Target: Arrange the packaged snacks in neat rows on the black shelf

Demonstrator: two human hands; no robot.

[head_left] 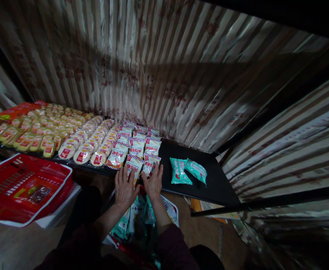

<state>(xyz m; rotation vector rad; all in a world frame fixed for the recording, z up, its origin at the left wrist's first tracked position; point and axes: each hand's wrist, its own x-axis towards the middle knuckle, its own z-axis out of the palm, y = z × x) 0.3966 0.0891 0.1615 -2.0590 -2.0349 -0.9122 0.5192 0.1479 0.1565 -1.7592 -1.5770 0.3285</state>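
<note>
On the black shelf (209, 187), white snack packets (137, 147) with striped blue-and-red ends stand in rows. My left hand (126, 187) lies with fingers spread against a front packet (134, 164). Beside it, my right hand (153, 182) rests its stretched fingers on the neighbouring front packet (149, 165). Neither hand is closed round anything. Two teal packets (181, 170) lie to the right of the rows. Under my forearms is a bag holding more teal packets (137, 213), partly hidden by my arms.
Left of the white packets are rows of round wrapped items (82, 154) and yellowish wrapped items (35, 140). Orange packages (9, 112) lie at the far left. A red shopping bag (26, 187) with white trim sits in front. Striped sheeting (153, 67) backs the shelf; dark frame bars (279, 202) stand right.
</note>
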